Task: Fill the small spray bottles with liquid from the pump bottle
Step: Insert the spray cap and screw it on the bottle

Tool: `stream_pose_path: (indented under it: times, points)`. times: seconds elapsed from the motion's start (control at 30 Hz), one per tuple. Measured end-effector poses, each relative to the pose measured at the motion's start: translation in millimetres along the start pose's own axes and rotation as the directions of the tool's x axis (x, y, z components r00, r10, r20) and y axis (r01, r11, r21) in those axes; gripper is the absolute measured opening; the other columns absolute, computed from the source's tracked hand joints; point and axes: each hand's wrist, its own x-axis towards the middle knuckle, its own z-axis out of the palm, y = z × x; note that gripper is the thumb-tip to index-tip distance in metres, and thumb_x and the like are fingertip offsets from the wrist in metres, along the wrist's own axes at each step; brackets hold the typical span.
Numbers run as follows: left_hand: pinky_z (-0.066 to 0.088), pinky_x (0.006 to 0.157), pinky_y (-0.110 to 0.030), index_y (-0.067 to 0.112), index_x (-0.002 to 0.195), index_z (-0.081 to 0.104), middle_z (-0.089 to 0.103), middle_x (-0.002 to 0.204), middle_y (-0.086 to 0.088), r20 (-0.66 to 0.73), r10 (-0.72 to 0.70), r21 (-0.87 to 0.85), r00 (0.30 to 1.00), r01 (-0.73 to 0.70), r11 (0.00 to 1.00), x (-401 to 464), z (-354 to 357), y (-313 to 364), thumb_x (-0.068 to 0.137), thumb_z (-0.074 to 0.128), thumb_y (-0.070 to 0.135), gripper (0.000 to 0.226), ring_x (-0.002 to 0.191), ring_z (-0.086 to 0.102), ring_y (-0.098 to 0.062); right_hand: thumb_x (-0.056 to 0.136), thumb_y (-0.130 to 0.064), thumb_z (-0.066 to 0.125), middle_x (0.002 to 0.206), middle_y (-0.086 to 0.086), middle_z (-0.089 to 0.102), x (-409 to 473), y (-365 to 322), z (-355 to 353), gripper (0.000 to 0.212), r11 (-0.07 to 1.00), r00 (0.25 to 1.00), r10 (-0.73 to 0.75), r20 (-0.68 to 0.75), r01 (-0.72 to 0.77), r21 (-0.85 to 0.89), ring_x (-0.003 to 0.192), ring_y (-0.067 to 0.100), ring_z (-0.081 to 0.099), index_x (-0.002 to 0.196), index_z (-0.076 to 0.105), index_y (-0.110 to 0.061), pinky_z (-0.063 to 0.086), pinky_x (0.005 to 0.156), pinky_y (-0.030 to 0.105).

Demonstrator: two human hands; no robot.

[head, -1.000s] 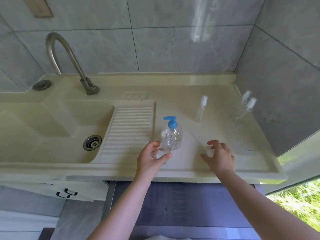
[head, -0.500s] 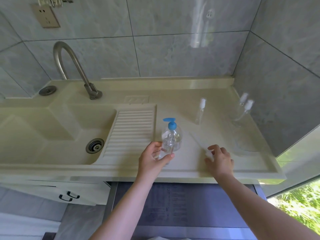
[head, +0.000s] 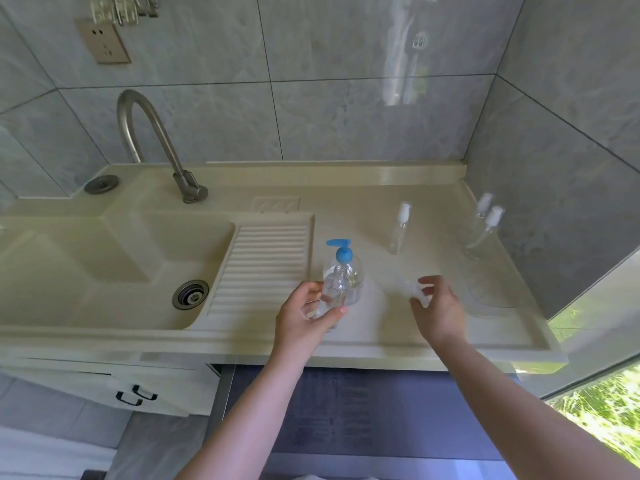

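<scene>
The left hand [head: 304,317] grips a small clear spray bottle [head: 333,292] with its cap off, fingers [head: 313,288] and thumb curled round the lower body, holding it upright just above the cream surface [head: 374,327]. Right behind it, touching or nearly so, stands the pump bottle [head: 348,271], clear and rounded with a blue pump head whose spout points left. Faint marks show on the small bottle's wall, but no word can be read, and the pump bottle carries no label that I can make out.

The right hand [head: 438,308] hovers over the surface to the right, its fingers pinching a small white spray top [head: 415,292], blurred, with a thin clear tube running off to the upper left.

Further back another spray bottle [head: 400,228] with a white top stands alone, and two more [head: 485,223] stand close together near the right wall.

To the left lie a ribbed washboard [head: 266,265], a sink basin [head: 86,271] with a metal drain [head: 190,294], and a curved tap [head: 152,140]. A wall socket [head: 104,41] sits on the grey tiles.
</scene>
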Motion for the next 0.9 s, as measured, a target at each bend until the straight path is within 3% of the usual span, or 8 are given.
stream_pose_path:
  times: [0.07,0.13,0.2,0.33,0.43,0.6,0.73,0.9]
  points:
    - [0.050,0.083,-0.021,0.022,0.100,0.065,0.071,0.101,0.004,-0.021,0.017,-0.014,1.000,-0.017,1.000,0.2,1.6,5.2,0.073,0.086,0.018,0.034,0.106,0.065,-0.012,0.089,-0.018,0.067,0.104,0.000,0.066,3.7,-26.5,-14.5,0.027,0.985,0.998,-0.039,-0.044,0.046,0.168,0.087,0.023,0.060,0.114,0.057,-0.017,0.040,0.074,0.030]
    - [0.051,0.068,-0.013,0.017,0.101,0.065,0.071,0.104,-0.003,-0.040,0.023,-0.038,0.999,-0.025,0.999,2.3,2.1,12.0,0.074,0.085,0.013,0.035,0.106,0.064,-0.016,0.088,-0.024,0.070,0.097,-0.006,0.066,7.0,-57.9,-28.9,0.023,0.950,0.998,-0.038,-0.058,0.054,0.308,0.083,0.018,0.062,0.107,0.059,-0.020,0.042,0.073,0.027]
    - [0.049,0.062,-0.009,0.017,0.101,0.065,0.071,0.106,-0.005,-0.057,0.048,-0.051,0.997,-0.050,0.997,5.8,2.8,19.2,0.074,0.085,0.012,0.034,0.106,0.063,-0.015,0.085,-0.027,0.074,0.092,-0.012,0.068,9.3,-86.8,-44.2,0.016,0.898,0.998,-0.043,-0.051,0.061,0.436,0.083,0.012,0.063,0.097,0.063,-0.024,0.047,0.074,0.026]
    - [0.050,0.091,-0.027,0.028,0.097,0.065,0.072,0.102,0.002,-0.093,0.112,-0.007,0.989,-0.114,0.994,16.2,0.1,28.3,0.068,0.089,0.026,0.038,0.105,0.064,-0.009,0.081,-0.015,0.078,0.098,-0.004,0.072,9.6,-130.0,-71.4,0.017,0.729,0.994,-0.097,0.046,0.039,0.683,0.081,0.009,0.061,0.092,0.069,-0.025,0.049,0.074,0.024]
    - [0.050,0.098,-0.036,0.031,0.097,0.064,0.072,0.102,0.001,-0.103,0.136,0.008,0.985,-0.136,0.991,18.1,-1.6,36.3,0.064,0.088,0.037,0.041,0.105,0.065,-0.009,0.082,-0.011,0.077,0.104,-0.003,0.071,9.5,-151.6,-85.8,0.017,0.616,0.979,-0.139,0.147,-0.031,0.787,0.081,0.009,0.058,0.096,0.073,-0.020,0.044,0.074,0.022]
    - [0.053,0.095,-0.045,0.028,0.099,0.065,0.071,0.103,0.008,-0.139,0.142,-0.007,0.980,-0.144,0.990,16.7,-2.8,47.0,0.070,0.088,0.022,0.037,0.103,0.065,-0.008,0.092,-0.023,0.069,0.070,-0.004,0.054,10.2,-171.6,-96.7,0.010,0.496,0.978,-0.112,0.178,-0.100,0.863,0.060,0.005,0.047,0.089,0.067,-0.013,0.039,0.065,0.022]
    - [0.052,0.096,-0.046,0.027,0.099,0.065,0.070,0.102,0.008,-0.144,0.148,-0.024,0.979,-0.153,0.988,13.9,-5.6,54.9,0.068,0.088,0.024,0.039,0.104,0.064,-0.010,0.095,-0.034,0.064,0.062,-0.005,0.051,9.7,-174.2,-99.8,0.018,0.582,0.989,-0.124,0.079,0.008,0.813,0.061,0.008,0.049,0.084,0.063,-0.020,0.041,0.066,0.025]
    - [0.050,0.097,-0.042,0.029,0.099,0.065,0.069,0.101,0.008,-0.157,0.169,-0.032,0.973,-0.176,0.984,12.0,-10.5,60.5,0.067,0.088,0.025,0.040,0.104,0.063,-0.015,0.095,-0.039,0.061,0.056,-0.010,0.050,9.6,-172.6,-104.0,0.025,0.605,0.992,-0.127,0.007,0.072,0.793,0.058,0.010,0.045,0.076,0.055,-0.023,0.038,0.065,0.027]
